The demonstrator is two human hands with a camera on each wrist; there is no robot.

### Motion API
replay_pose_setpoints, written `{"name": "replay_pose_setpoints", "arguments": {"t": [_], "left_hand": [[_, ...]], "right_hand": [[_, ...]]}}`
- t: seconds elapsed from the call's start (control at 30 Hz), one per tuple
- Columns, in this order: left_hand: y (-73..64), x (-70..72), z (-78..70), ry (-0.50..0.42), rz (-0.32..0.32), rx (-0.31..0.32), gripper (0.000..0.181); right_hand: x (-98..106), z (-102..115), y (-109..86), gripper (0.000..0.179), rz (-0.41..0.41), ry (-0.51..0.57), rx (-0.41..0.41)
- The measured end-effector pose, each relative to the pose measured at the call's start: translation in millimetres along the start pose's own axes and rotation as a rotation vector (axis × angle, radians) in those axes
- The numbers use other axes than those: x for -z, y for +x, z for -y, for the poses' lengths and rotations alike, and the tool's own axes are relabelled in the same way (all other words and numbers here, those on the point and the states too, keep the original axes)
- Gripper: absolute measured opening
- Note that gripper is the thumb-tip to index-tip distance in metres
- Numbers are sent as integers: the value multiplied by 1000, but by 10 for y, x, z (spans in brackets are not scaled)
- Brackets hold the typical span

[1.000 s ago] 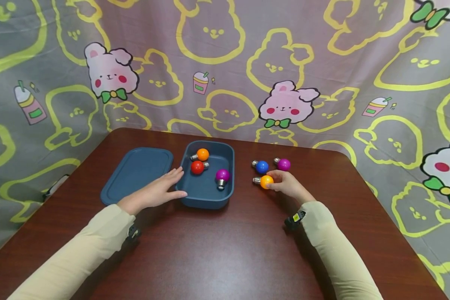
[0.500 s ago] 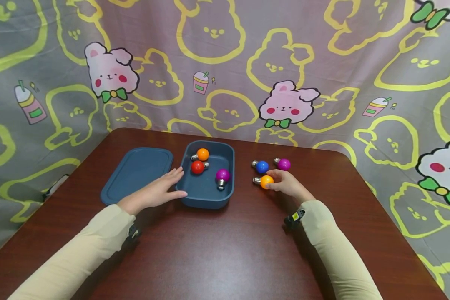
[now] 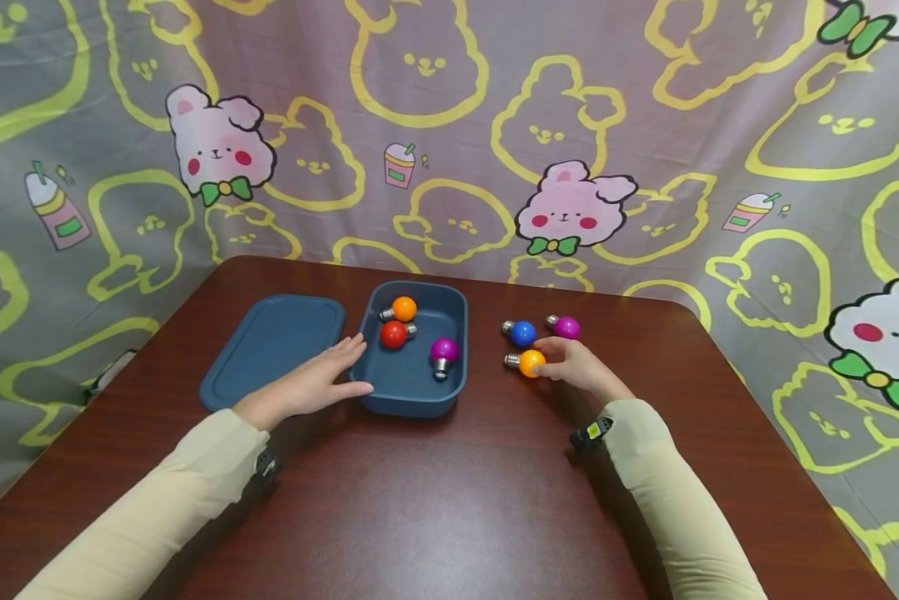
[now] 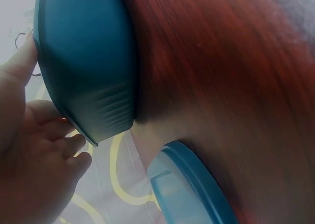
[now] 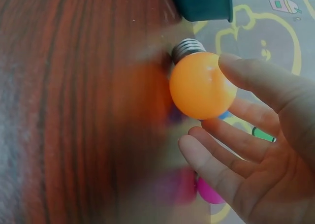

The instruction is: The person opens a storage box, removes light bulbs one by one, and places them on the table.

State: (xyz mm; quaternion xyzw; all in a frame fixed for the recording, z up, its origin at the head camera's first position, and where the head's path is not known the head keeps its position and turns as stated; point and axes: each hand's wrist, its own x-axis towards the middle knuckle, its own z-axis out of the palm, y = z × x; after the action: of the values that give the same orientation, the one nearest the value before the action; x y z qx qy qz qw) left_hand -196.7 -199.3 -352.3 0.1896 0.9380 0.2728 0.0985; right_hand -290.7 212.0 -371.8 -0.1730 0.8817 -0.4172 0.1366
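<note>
Lid [image 3: 269, 346], flat, dull-blue, rounded-rectangular, plastic-looking, lies on the dark red-brown wood-grain desk [image 3: 449, 492]. Left hand [image 3: 310, 379]: fingers extended, touching the left rim of the deep dull-blue rectangular plastic-looking container [image 3: 412, 407], thumb by its near-left corner. Light steadying should do; hard downward pressure could tip it. Inside: glossy round orange bulb [image 3: 404, 309] and glossy round red bulb [image 3: 392, 334] at left, glossy round purple bulb [image 3: 444, 350] at right, all with silver screw bases.

Right of that, on the desk: glossy round blue bulb [image 3: 524, 334], same base. Just nearer the person: glossy round yellow-orange bulb [image 3: 531, 364], same base, globe pinched between thumb and fingers of the right hand [image 3: 576, 367]. Whether it touches the desk, can't tell. I'd pinch across the globe's widest part: smooth, probably slippery, base might swing. Straight up is safest, blue one being close. Pose: lying over, long axis roughly left-right, base pointing left at the container, globe right, into the fingers.

Last, beyond that hand: second glossy purple bulb [image 3: 567, 327], base leftward.
</note>
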Motion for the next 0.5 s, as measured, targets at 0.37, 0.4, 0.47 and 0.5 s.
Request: {"name": "replay_pose_setpoints", "arguments": {"t": [0.37,0.4,0.47,0.5], "left_hand": [[-7,9,-3,-3,4,2,80],[-5,10,-5,-4,5,4,79],[-1,11,-4,-1,6,5,79],[-1,12,-5,0,6,2,79]], "right_hand": [[170,111,7,52,-22,-95,50],[187,149,10,52,-28,-110,49],[215,245,17,53,-28,-131,65],[227,296,23,53,-26,-133,70]]}}
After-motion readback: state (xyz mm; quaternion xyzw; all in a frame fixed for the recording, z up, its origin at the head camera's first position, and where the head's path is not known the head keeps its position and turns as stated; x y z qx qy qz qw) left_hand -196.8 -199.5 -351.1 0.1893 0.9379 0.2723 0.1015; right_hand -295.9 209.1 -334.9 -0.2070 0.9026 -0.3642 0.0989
